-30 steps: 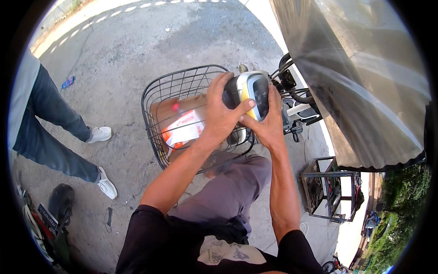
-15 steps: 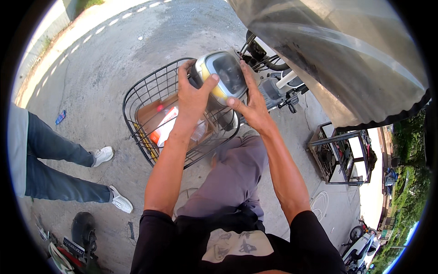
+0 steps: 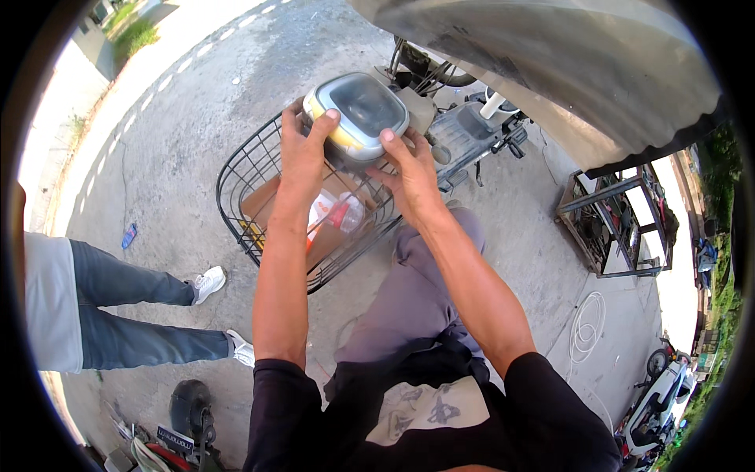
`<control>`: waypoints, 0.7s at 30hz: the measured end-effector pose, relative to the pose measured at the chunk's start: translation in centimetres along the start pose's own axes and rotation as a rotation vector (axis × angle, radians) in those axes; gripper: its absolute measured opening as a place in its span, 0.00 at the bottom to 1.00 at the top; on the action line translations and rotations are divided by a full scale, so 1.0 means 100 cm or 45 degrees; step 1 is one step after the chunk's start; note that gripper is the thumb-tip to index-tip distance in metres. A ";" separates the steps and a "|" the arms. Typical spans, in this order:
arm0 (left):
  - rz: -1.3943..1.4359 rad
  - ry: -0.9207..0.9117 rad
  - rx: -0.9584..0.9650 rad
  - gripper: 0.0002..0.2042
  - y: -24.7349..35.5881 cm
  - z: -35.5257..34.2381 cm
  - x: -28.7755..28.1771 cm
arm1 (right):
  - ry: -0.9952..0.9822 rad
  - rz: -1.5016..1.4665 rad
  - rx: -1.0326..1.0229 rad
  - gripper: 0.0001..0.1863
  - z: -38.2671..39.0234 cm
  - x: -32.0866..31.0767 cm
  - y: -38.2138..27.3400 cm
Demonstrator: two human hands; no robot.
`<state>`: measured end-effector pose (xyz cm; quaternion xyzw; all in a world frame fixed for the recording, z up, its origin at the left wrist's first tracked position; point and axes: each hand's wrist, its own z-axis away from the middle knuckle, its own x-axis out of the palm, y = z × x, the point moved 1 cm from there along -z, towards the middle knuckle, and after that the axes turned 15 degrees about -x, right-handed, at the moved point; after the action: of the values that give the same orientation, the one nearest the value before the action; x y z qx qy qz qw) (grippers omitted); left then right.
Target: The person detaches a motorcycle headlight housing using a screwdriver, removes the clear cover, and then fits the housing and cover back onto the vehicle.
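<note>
A rounded silver casing [image 3: 363, 106] with a yellow band and a dark, glassy face is sitting between a person's two bare hands, its face turning up toward the wearer. The casing is lying directly beyond the thumbs, with its longer axis running roughly from the left hand [image 3: 303, 149] across to the right hand [image 3: 413, 177], sloping slightly down to the right. Neither hand is nearer, as both are touching it.

The left hand is spreading to the casing's depth and gripping the left end, thumb pressing by the yellow band. The right hand is bracing the lower right corner, thumb on the rim and fingers reaching underneath, where their exact hold is hard to tell.

Just beneath the grip, a black wire basket [image 3: 219, 191] is opening toward the left; whether the casing is touching it is unclear. Inside, a brown cardboard box [image 3: 259, 203] and a clear plastic bottle [image 3: 346, 212] are lying below and between the wrists.

To the right of the grip, a grey scooter [image 3: 464, 130] is standing close by, with a metal rack [image 3: 617, 224] sitting farther out. Well left of the grip, another person in jeans [image 3: 134, 271] is standing.
</note>
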<state>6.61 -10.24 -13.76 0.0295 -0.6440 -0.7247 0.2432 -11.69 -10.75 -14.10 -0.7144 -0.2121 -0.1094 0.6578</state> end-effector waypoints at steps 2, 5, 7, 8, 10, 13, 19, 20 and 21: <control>0.086 -0.029 -0.061 0.42 0.003 0.003 0.002 | -0.130 -0.080 0.149 0.54 -0.004 -0.005 0.000; 0.160 -0.079 -0.136 0.42 0.016 0.012 0.007 | -0.332 -0.265 0.331 0.51 -0.015 -0.008 0.001; 0.158 -0.122 -0.145 0.42 0.018 0.011 0.007 | -0.343 -0.299 0.309 0.51 -0.019 -0.013 0.008; 0.147 -0.141 -0.135 0.42 0.015 0.008 0.004 | -0.360 -0.308 0.298 0.53 -0.019 -0.014 0.009; 0.151 -0.187 -0.138 0.42 0.011 0.004 -0.001 | -0.379 -0.319 0.267 0.55 -0.021 -0.017 0.011; 0.187 -0.246 -0.149 0.42 0.009 -0.002 -0.011 | -0.398 -0.311 0.229 0.55 -0.022 -0.011 0.005; 0.017 -0.212 -0.154 0.39 0.025 0.007 -0.005 | -0.375 -0.219 0.199 0.56 -0.018 -0.007 -0.004; -0.132 -0.154 -0.156 0.39 0.039 0.018 -0.001 | -0.375 -0.210 0.209 0.57 -0.019 -0.006 -0.005; -0.278 -0.102 -0.154 0.38 0.047 0.023 0.003 | -0.373 -0.198 0.215 0.57 -0.019 -0.006 -0.006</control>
<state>7.00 -8.47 -8.81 0.0558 -0.6014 -0.7850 0.1381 -12.25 -12.72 -13.58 -0.6464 -0.3685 -0.0366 0.6672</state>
